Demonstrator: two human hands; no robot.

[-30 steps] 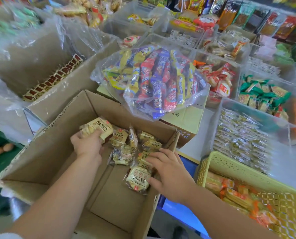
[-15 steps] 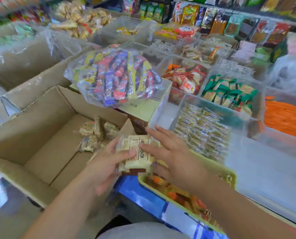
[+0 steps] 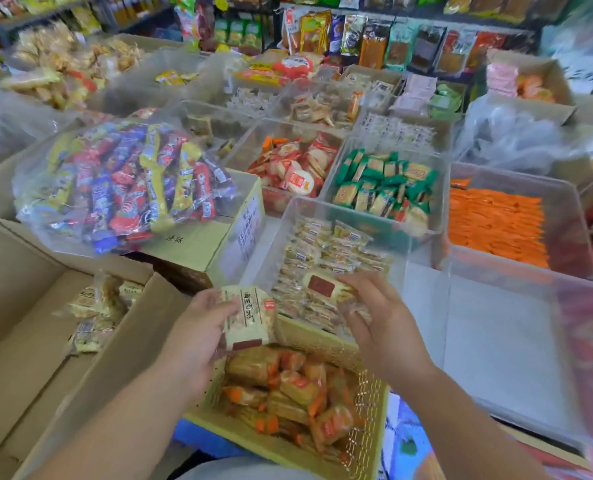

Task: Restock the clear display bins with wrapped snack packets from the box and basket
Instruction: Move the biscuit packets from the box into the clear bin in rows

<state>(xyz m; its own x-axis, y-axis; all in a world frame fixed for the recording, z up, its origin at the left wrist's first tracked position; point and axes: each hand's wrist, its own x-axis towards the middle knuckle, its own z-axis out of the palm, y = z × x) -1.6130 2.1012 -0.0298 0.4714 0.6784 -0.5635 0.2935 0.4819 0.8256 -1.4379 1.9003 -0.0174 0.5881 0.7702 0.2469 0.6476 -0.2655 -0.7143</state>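
My left hand grips a cream wrapped snack packet above the far rim of the yellow basket. My right hand holds a second cream packet with a red label over the near edge of a clear display bin that holds several small wrapped packets. The cardboard box at the left has a few cream packets left in its far corner. Orange wrapped snacks fill the basket.
A big clear bag of colourful stick snacks lies on a closed carton behind the box. Bins of red, green and orange packets stand beyond. A clear bin sits at the right.
Both hands left the cardboard box with packets and moved right. The packets went from held together above the basket to one in each hand, the right one now reaching the clear bin.
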